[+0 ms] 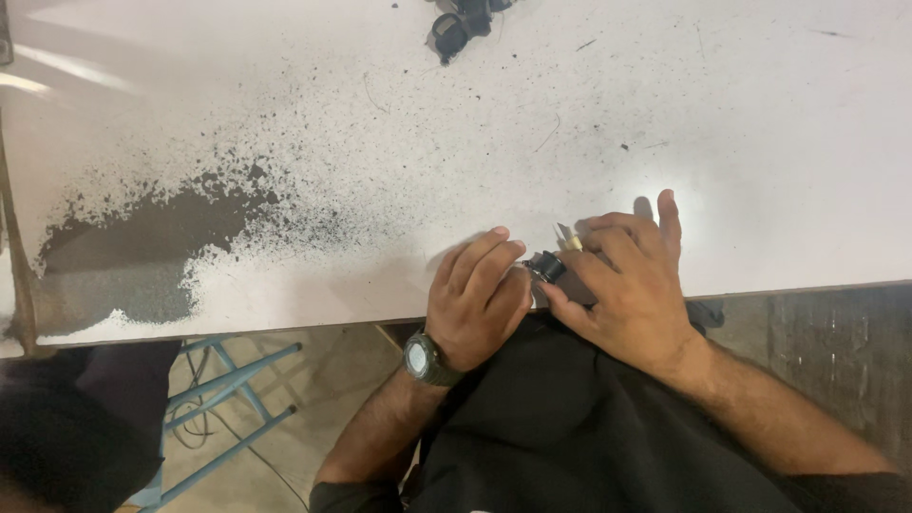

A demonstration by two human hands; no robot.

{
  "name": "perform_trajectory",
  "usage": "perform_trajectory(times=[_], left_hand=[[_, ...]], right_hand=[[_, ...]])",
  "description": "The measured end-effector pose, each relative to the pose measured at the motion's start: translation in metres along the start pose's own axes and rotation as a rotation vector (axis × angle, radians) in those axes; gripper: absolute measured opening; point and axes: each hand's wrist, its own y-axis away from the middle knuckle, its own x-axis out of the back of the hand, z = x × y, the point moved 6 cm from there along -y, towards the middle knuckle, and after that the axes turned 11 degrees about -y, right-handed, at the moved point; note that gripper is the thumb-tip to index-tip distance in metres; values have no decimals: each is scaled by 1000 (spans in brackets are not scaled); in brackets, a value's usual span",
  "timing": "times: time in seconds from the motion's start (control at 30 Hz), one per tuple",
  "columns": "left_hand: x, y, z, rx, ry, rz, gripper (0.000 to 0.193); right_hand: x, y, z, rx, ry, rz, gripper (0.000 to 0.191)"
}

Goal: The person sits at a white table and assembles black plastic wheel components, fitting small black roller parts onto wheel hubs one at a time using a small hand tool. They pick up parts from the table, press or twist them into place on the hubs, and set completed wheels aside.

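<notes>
My left hand (478, 296), with a dark watch (422, 359) on its wrist, rests at the near edge of the white table (760, 142), fingers curled over a small black and metal part (545, 267). My right hand (630, 280) lies beside it, fingers bent over the same part and over a thin pale metal tool (568, 237) whose tip sticks out above the fingers. Most of the part is hidden between the two hands. A black cloth (570, 418) covers my lap just below them.
Dark powder (161, 233) is spattered thickly over the table's left side. Small black parts (461, 24) lie at the far edge. A blue metal frame (228, 380) stands under the table on the floor. A dark shape (66, 427) fills the lower left corner.
</notes>
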Motion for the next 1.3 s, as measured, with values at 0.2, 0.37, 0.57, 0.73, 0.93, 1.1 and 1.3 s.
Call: perform_trajectory(times=[0.2, 0.37, 0.57, 0.73, 0.93, 1.1, 1.3], left_hand=[[6, -6, 2, -55, -54, -9, 13], [0, -10, -21, 336, 356, -189, 8], [-3, -7, -29, 455, 569, -253, 5], [-7, -1, -30, 479, 546, -300, 7], [-8, 2, -24, 505, 539, -265, 9], [-5, 0, -15, 531, 553, -179, 14], [-11, 0, -11, 558, 544, -150, 13]], right_hand=[[2, -4, -3, 45, 14, -67, 41], [1, -4, -1, 74, 26, -83, 38], [1, -1, 0, 35, 22, -58, 34], [1, 2, 0, -8, -4, -65, 36], [16, 17, -5, 69, -116, 161, 28], [0, 28, -7, 127, -310, 178, 37], [-4, 29, -8, 108, -235, 150, 34]])
